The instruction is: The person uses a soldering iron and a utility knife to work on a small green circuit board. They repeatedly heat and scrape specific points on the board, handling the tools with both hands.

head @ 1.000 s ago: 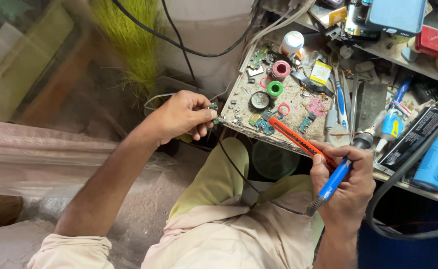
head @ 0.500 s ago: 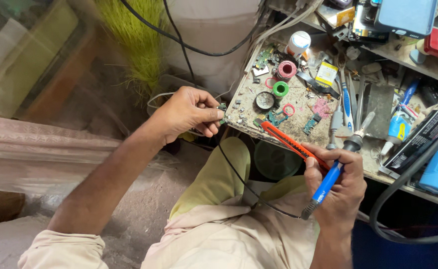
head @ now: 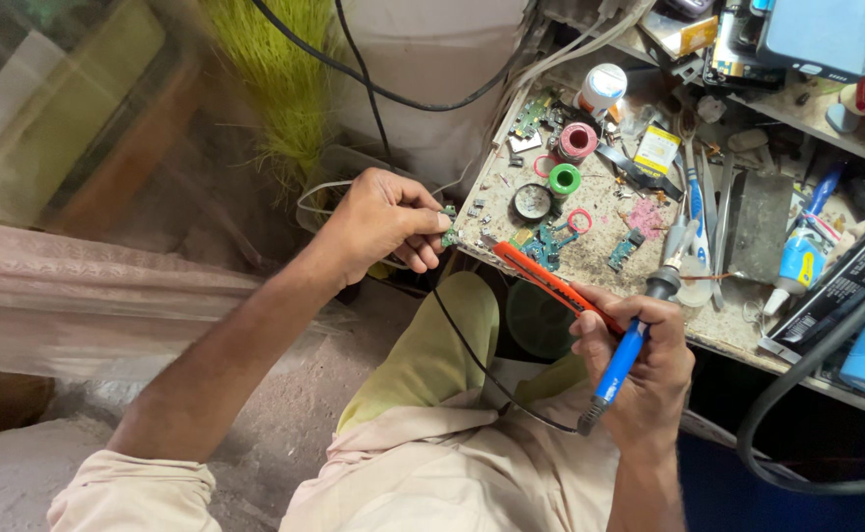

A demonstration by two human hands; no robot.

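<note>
Pinching a small green circuit board (head: 449,225) between fingertips of the left hand (head: 378,219) at the near edge of the gritty, speckled bench (head: 590,258), well apart from the right hand (head: 639,363), its grip closed around a blue-handled soldering iron (head: 627,353) beside a slim orange tool (head: 550,283). Best done, by judgement, with board braced steady and metal tip brought in slowly, clear of the thin black cord (head: 491,379).

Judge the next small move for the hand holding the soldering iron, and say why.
Probably swing the soldering iron in the right hand leftward to the small green circuit board pinched by the left hand at the workbench corner. The iron's tip sits apart from that board, and an orange-handled tool is also in the right grip.
</note>
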